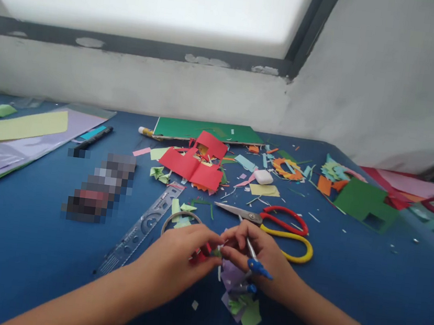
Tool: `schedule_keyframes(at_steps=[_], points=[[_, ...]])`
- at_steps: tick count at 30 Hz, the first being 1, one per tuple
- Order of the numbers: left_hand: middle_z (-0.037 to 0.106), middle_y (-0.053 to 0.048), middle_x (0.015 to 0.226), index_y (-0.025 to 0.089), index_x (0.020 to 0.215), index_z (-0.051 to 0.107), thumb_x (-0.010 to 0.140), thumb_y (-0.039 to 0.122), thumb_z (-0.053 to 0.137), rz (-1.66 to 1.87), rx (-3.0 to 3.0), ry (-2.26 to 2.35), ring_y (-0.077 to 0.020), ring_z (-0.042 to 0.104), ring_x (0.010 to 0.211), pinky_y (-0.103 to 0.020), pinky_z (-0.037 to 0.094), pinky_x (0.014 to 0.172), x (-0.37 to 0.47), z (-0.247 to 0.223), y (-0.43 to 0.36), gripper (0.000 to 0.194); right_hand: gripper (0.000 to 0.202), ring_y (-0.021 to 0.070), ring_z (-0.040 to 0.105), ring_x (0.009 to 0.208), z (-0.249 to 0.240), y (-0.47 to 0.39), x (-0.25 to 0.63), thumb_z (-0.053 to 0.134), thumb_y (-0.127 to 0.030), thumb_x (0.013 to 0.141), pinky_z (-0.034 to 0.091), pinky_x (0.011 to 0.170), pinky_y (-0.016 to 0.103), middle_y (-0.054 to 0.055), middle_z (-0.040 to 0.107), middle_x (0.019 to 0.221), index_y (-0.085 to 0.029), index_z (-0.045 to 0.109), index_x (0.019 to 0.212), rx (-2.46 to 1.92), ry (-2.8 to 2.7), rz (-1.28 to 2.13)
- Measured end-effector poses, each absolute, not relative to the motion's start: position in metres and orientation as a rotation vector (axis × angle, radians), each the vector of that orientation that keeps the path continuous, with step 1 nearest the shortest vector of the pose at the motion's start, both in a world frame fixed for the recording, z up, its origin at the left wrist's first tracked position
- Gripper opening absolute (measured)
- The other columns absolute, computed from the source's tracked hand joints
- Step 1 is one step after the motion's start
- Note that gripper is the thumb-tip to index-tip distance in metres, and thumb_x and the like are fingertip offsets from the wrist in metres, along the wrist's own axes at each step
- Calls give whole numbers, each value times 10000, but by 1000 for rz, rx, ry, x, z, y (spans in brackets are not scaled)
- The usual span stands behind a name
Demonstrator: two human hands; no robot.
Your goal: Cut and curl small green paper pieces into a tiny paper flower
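Note:
My left hand (186,248) is closed in a pinch, its fingertips meeting those of my right hand. Whatever lies between the fingertips is too small to make out; bits of red show behind the left fingers. My right hand (261,252) grips a slim silver stick with a blue end (259,268), slanting across its fingers. Below the hands lie purple paper scraps (231,276) and light green paper pieces (251,316). Just beyond are scissors (257,217) with one red and one yellow handle. A ring-shaped roll (166,221) is partly hidden behind my left hand.
A clear ruler (141,229) lies left of my hands. Further back are cut red paper (192,167), a white eraser (263,176), a green board (208,131) and many scraps. Paper sheets (42,136) fill the left side; green paper (366,202) lies right.

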State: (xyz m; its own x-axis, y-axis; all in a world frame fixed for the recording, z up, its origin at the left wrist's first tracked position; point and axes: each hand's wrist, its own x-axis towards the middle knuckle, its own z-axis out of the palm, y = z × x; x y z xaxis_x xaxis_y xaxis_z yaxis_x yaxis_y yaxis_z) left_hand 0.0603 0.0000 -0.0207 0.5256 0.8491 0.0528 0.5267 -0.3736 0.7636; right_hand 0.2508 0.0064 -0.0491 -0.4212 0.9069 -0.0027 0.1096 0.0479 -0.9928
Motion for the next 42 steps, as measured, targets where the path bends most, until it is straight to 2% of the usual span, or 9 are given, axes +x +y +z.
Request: schedule_keyframes(at_steps=[9,16,21,26,32,35,37,40,42], points=[[631,-12,707,152,787,633,751,224,653,712,1421,1139,-131,595,621,-228,456,535,61,-16,-6,83,304,150,624,781,-44,-4,246,669,-244,790,501,689,289,11,664,855,-233,385,679,-962,-1560,1275],[606,-8,767,163,767,636,762,167,638,848,1404,1003,-134,607,679,-258,493,627,59,-15,-11,7,290,170,634,752,-41,-9,246,681,-246,776,506,653,311,29,681,845,-230,428,634,-865,-1663,1168],[592,-9,761,168,763,639,787,134,619,898,1503,915,-132,590,704,-250,488,642,58,-14,-11,46,299,171,635,765,-34,-11,245,681,-244,774,520,649,311,35,679,846,-232,411,646,-876,-1570,1317],[570,-3,795,176,798,614,805,173,617,854,1415,904,-128,584,694,-262,491,641,57,-16,-10,8,307,122,614,679,-33,-9,243,691,-236,759,510,610,262,4,665,815,-222,403,655,-863,-1314,1588],[576,3,790,173,817,609,796,254,650,781,1226,960,-111,567,680,-231,481,622,58,-19,-8,93,360,132,591,659,-31,4,253,642,-476,780,479,593,276,22,635,805,-222,399,705,-993,-1467,1587],[571,14,785,182,933,612,803,246,634,709,1226,1007,-107,570,682,-234,484,649,57,-19,-5,147,403,128,529,590,-31,15,263,478,-625,830,435,559,279,12,604,721,-225,482,778,-1060,-1546,1500],[575,4,787,172,977,618,819,246,596,596,1315,1041,-124,578,696,-248,483,648,57,-19,-3,176,540,134,478,535,-29,20,269,301,-720,835,388,507,285,6,563,649,-232,528,790,-1115,-1587,1436],[601,-28,802,151,904,648,839,216,527,416,1612,1100,-152,577,714,-262,469,633,57,-18,-4,152,653,146,464,564,-21,24,276,202,-755,822,374,544,305,24,528,635,-226,544,650,-1238,-1696,1316],[619,-36,804,155,881,652,838,168,495,351,1860,1079,-162,580,726,-269,468,648,58,-17,-5,163,668,142,443,551,-15,25,280,197,-765,814,374,566,307,17,474,576,-221,455,525,-1336,-1807,1259]])
